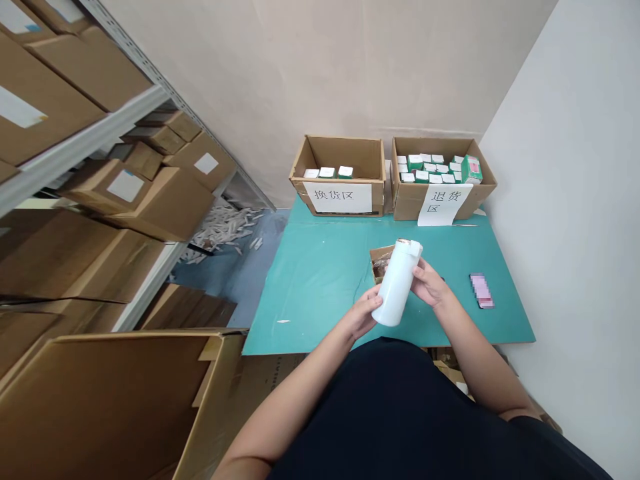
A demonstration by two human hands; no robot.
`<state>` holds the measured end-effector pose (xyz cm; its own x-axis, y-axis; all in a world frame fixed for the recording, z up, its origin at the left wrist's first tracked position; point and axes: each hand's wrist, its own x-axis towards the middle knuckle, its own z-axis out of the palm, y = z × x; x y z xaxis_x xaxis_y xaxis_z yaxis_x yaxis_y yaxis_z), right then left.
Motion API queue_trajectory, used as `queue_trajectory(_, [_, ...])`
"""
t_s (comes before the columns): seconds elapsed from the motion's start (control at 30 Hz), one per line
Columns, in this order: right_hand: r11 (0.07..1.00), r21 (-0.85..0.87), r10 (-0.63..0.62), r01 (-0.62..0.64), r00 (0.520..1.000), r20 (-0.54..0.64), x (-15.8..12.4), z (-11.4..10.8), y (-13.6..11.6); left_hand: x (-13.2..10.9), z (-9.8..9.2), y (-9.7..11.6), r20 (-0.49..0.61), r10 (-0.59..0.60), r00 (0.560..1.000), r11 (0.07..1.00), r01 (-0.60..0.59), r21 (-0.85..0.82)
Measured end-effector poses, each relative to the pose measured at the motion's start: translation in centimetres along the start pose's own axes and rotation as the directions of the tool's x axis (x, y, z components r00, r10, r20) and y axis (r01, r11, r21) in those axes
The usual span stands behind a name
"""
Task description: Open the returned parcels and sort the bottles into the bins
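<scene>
While it is held above the teal desk (pixel 310 280), white bottle (pixel 397 283) tilted, left hand (pixel 364 313) fingers curled round its base, right hand (pixel 429 285) fingers closed on its side, small brown box (pixel 379 255) just behind, phone (pixel 481 291) to the right

Two paper signs can be read, both beyond the fingers (pixel 373 303), at the far edge of the green table (pixel 310 280). Ahead and slightly left, a white sign (pixel 337 197) on the front of an open brown cardboard box (pixel 379 193) reads "换货区". Ahead and right, a white sheet (pixel 443 202) hanging over a second open cardboard box (pixel 407 201) reads "退货区". The white cylindrical plastic bottle (pixel 397 283) in the fingers shows no readable print.
</scene>
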<state>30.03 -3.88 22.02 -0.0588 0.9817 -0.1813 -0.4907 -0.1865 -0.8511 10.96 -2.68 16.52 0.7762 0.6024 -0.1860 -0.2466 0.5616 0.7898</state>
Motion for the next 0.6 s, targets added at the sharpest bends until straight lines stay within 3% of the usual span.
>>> queue_trajectory(0.07, [1.0,0.011,0.027,-0.027,0.999,0.032,0.0,0.0,-0.2,-0.1,0.0,-0.2,0.068,-0.041,0.997,0.998,0.043,-0.036])
queue_trajectory(0.17, [1.0,-0.02,-0.011,0.01,0.996,-0.087,0.4,0.5,0.1,0.3,0.1,-0.7,-0.086,0.082,0.993,0.989,-0.07,0.129])
queue_trajectory(0.27, [0.994,-0.078,-0.095,0.079,0.968,-0.233,0.6,0.9,0.5,0.6,0.1,-0.8,-0.22,0.207,0.953,0.943,-0.135,0.304])
queue_trajectory(0.33, [0.995,-0.068,-0.089,0.076,0.972,-0.218,0.5,0.8,0.4,0.4,0.1,-0.4,-0.194,0.164,0.967,0.959,-0.11,0.259])
queue_trajectory(0.4, [0.999,-0.029,-0.029,0.025,0.993,-0.117,0.2,0.6,0.0,0.0,-0.1,0.2,-0.054,0.041,0.998,0.993,-0.034,0.116])
queue_trajectory(0.47, [1.0,-0.004,0.023,-0.023,1.0,-0.016,0.0,0.3,-0.3,-0.2,-0.2,0.4,0.096,-0.055,0.994,0.998,0.055,0.007])
queue_trajectory(0.5, [1.0,-0.007,0.029,-0.029,1.0,0.003,0.0,0.3,-0.4,-0.2,-0.3,0.4,0.12,-0.069,0.99,0.998,0.069,-0.001])
queue_trajectory(0.53, [0.999,-0.025,0.02,-0.02,1.0,-0.005,0.0,0.2,-0.4,-0.1,-0.4,0.3,0.096,-0.054,0.994,0.998,0.052,0.025])
queue_trajectory(0.6, [0.994,-0.1,-0.043,0.035,0.996,-0.082,0.2,0.3,0.0,0.3,-0.5,-0.2,-0.054,0.047,0.997,0.984,-0.037,0.173])
